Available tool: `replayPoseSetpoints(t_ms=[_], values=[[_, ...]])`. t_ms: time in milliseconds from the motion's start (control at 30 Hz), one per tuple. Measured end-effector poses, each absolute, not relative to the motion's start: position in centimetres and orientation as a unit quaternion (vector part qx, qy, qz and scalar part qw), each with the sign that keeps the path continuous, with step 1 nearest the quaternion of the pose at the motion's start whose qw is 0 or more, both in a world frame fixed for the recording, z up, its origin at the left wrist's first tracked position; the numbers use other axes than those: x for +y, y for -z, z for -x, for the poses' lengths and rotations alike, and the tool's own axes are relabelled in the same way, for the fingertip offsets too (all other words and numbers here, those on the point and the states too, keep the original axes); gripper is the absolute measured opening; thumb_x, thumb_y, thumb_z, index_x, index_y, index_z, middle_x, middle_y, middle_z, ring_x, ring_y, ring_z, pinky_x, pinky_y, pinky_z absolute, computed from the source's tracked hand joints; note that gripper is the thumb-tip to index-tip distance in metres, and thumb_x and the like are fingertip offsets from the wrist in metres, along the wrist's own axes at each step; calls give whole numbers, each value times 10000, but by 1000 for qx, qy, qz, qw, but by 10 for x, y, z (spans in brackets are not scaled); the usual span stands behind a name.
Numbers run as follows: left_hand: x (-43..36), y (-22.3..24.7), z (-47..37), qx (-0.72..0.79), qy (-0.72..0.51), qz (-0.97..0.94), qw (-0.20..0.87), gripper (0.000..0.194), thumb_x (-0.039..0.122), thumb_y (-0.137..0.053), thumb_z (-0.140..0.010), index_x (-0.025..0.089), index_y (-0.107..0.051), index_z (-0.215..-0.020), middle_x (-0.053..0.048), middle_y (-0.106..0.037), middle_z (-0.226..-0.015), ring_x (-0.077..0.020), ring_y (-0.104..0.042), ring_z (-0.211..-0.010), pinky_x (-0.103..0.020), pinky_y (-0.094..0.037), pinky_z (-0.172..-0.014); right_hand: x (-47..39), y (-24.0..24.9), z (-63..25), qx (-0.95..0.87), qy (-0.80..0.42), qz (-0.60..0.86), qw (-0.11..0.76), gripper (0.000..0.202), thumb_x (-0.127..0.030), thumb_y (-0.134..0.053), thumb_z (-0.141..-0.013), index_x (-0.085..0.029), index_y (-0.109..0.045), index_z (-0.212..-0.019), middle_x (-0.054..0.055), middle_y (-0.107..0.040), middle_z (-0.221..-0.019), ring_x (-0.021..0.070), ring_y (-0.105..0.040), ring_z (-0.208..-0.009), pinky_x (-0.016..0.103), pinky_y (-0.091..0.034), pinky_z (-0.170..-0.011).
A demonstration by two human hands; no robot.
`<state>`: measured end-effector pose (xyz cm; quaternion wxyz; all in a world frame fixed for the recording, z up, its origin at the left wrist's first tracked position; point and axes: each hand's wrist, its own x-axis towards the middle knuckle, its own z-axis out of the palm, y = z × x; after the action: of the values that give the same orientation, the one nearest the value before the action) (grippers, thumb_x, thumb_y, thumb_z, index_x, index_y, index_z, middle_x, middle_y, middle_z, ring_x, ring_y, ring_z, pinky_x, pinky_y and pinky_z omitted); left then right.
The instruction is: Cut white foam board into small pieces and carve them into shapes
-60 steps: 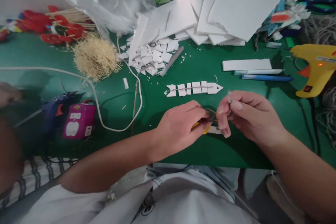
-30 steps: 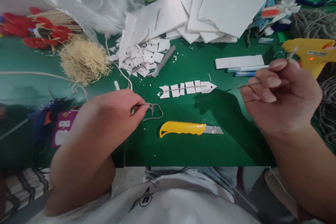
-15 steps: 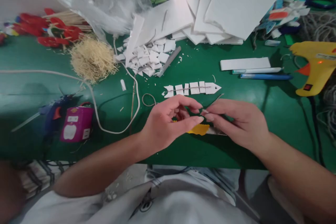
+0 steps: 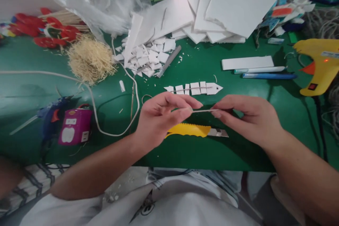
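Left hand and right hand pinch string, apparently for tautness; knife near front edge of desk, presumably for reach.

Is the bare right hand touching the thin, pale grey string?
Touching. The head view shows the right hand with its thumb and fingertips closed on the string, which spans the gap to the left hand.

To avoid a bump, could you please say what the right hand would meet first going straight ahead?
Besides the string it holds, the right hand would probably meet the left hand first; depth is unclear.
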<state>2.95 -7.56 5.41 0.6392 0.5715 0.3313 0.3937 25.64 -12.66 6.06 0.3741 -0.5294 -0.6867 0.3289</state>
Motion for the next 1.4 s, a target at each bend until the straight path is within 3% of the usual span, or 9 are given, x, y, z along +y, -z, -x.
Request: replayPoseSetpoints(t_ms=[100, 333, 567, 733, 933, 1000, 1100, 1233, 1400], values=[[-64, -55, -22, 361, -386, -547, 649, 441, 564, -843, -819, 234, -578, -695, -17, -806, -863, -218, -778, -901, -434, -641, -895, -127, -65, -260, -640, -353, 556, 397, 126, -269, -734, -891, -275, -754, -767, -14, -726, -665, 114, -604, -523, 249, -443, -467], [-49, -64, -5, 421, -396, -528, 622, 549, 675, -787, -798, 259, -434, -740, -11, -683, -796, -243, -738, -1035, -345, -615, -723, -126, -64, -260, -537, -425, 590, 427, 138, -363, -774, -870, -255, -806, -790, 8, -742, -687, 93, -555, -486, 223, -460, -425], [-45, -64, -8, 385, -397, -511, 658, 588, 621, -839, -772, 249, -389, -706, 56, -457, -609, -109, -529, -542, -258, -476, -482, -125, -63, -259, -494, -389, 625, 462, 130, -355, -867, -767, -258, -794, -720, 7, -742, -686, 100, -563, -477, 242, -498, -435], [-48, -61, -15, 347, -422, -549, 633, 428, 417, -801, -874, 231, -469, -678, 68, -519, -573, -57, -438, -434, -212, -407, -411, -128, -62, -261, -486, -378, 624, 481, 50, -274, -833, -803, -268, -801, -764, -1, -755, -723, 105, -590, -498, 256, -523, -467], [-52, -65, -14, 438, -358, -594, 572, 186, 233, -770, -802, 218, -611, -707, 45, -619, -580, -69, -492, -438, -192, -369, -379, -130, -58, -258, -532, -324, 617, 481, 131, -186, -827, -802, -303, -790, -756, -24, -762, -760, 134, -634, -587, 300, -533, -546], [-52, -64, -13, 454, -277, -656, 535, 85, 237, -769, -797, 212, -689, -803, 46, -637, -604, -72, -493, -439, -196, -378, -394, -130, -58, -255, -565, -311, 592, 484, 161, -169, -818, -812, -316, -776, -761, -25, -764, -767, 158, -679, -657, 317, -558, -597], [-54, -58, -12, 424, -229, -777, 406, 134, 307, -775, -821, 215, -745, -913, 26, -697, -694, -75, -492, -456, -219, -411, -456, -130, -57, -251, -635, -297, 533, 473, 180, -147, -794, -831, -323, -770, -806, -19, -767, -772, 164, -711, -696, 307, -566, -606], [-58, -57, -11, 362, -242, -879, 194, 258, 455, -730, -903, 210, -756, -825, -24, -760, -756, -111, -563, -500, -261, -418, -527, -128, -56, -248, -731, -246, 468, 431, 145, -141, -747, -878, -285, -755, -859, 12, -782, -806, 150, -734, -723, 264, -578, -611], [-59, -66, -8, 343, -194, -902, 176, 305, 434, -615, -1005, 187, -763, -906, -1, -770, -744, -111, -629, -544, -239, -454, -553, -127, -56, -254, -791, -244, 388, 406, 128, -103, -674, -933, -225, -703, -962, 45, -770, -874, 108, -739, -783, 192, -600, -660]])
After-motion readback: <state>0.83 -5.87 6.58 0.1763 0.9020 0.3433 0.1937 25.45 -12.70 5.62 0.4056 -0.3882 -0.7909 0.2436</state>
